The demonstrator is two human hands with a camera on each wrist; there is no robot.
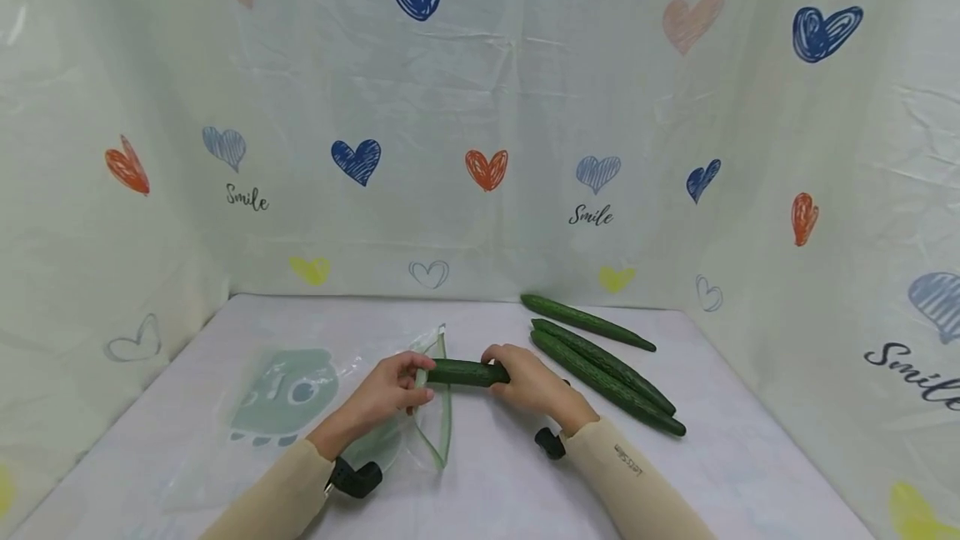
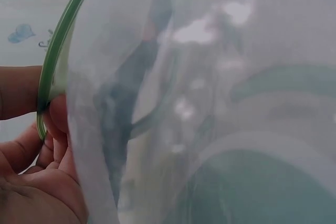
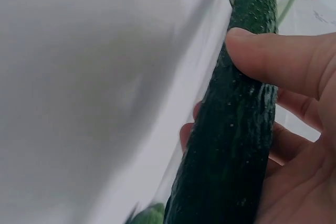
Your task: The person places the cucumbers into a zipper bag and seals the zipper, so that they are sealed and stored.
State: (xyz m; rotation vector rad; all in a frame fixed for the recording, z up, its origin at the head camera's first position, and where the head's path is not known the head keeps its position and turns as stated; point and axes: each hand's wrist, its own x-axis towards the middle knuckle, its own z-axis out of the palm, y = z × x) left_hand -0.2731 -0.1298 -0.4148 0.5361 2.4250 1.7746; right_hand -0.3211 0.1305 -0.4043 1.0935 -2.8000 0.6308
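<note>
A clear plastic bag point(image 1: 288, 386) with a green cartoon print lies flat at its left side, its green-edged mouth raised and spread. My left hand point(image 1: 375, 398) pinches that mouth; in the left wrist view the green rim point(image 2: 59, 38) passes between thumb and fingers. A dark green cucumber point(image 1: 467, 372) is gripped by my right hand point(image 1: 531, 380), roughly level, with its left end at the bag's opening. The right wrist view shows the thumb and fingers around the bumpy cucumber point(image 3: 228, 124). How far its end reaches inside is partly hidden by the left fingers.
Beyond and right of the right hand, two cucumbers point(image 1: 600, 377) lie side by side on the white table point(image 1: 510, 473). Another cucumber point(image 1: 588, 322) lies behind them near the back edge. A heart-patterned curtain point(image 1: 480, 232) hangs around the table's back and sides.
</note>
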